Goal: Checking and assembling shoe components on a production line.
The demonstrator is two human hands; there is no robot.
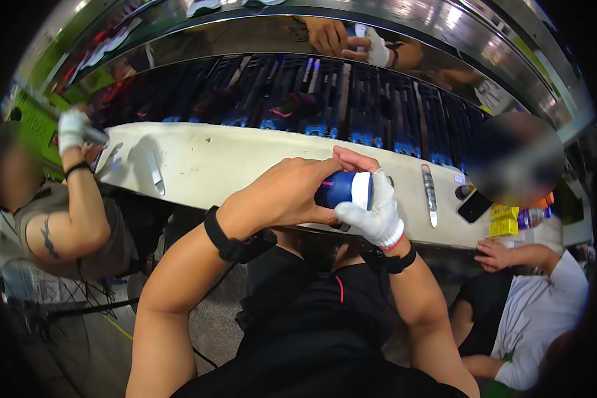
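Observation:
My left hand (pixel 292 192), bare with a black wrist strap, wraps around a blue and white cylindrical object (pixel 345 189). My right hand (pixel 373 211), in a white knit glove, grips the same object at its white end. Both hands meet just above the near edge of a long white workbench (pixel 205 162). The object's far side is hidden by my fingers.
A conveyor (pixel 338 99) with dark blue shoes runs behind the bench under a shiny metal hood. A person at left raises a gloved hand (pixel 71 129). Another person sits at right in a white shirt (pixel 544 298). A metal tool (pixel 430 192), phone (pixel 474 207) and yellow packet (pixel 504 222) lie on the bench.

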